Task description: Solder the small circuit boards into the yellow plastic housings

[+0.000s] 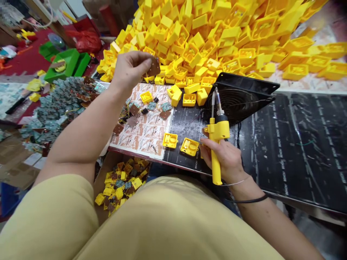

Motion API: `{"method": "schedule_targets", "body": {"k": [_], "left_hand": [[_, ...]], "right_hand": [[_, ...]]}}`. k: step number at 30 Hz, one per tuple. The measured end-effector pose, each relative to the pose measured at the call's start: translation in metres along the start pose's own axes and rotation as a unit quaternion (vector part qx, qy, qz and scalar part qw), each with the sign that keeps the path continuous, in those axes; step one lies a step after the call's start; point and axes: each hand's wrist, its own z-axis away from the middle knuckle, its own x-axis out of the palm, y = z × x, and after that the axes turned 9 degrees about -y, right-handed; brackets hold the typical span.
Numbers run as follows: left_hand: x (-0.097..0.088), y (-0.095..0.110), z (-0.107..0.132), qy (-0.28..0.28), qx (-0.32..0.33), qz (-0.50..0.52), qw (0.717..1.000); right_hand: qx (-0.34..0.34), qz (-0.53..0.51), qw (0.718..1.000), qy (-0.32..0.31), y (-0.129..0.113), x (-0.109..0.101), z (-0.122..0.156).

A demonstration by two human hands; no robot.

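Bench (260,151): our work surface; the black fan (238,99) standing on it is the reference for all positions below.
Casing heap (206,25): yellow, piled beyond the fan and spreading to its left.
Soldering tool (220,130): yellow-bodied, on the near side of the fan; its long axis runs away from us, tip end toward the fan's left edge.
Right hand (226,157): fingers wrapped closed around the tool's handle, near side of the fan.
Left hand (132,66): left of the fan; thumb and forefinger pinched together on one board.
Open casings (189,146): two in plain view, nearer to us than the fan and left of it, just beside our right hand.
Circuit board (153,68): brown, left of the fan, in our left fingertips.
Governing relation: we judge it to be board to tip; the board lies left of the tip, well apart, with our left hand nearer.
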Motion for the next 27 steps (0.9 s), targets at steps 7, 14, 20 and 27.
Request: {"method": "schedule_targets", "body": {"k": [7, 14, 20, 27], "left_hand": [[0.01, -0.005, 0.049, -0.053, -0.068, -0.012, 0.996], [0.022, -0.037, 0.154, -0.08, 0.058, -0.264, 0.959], [0.015, -0.057, 0.216, -0.159, 0.138, -0.362, 0.908], [0.025, -0.041, 0.182, -0.187, 0.051, -0.374, 0.907]], "right_hand": [[0.006, -0.009, 1.0, 0.014, 0.001, 0.001, 0.004], [0.023, -0.045, 0.999, -0.013, 0.0, -0.005, 0.005], [0.007, -0.107, 0.991, -0.086, -0.02, -0.005, -0.011], [-0.034, -0.115, 0.975, -0.189, -0.029, 0.031, -0.045]]}}
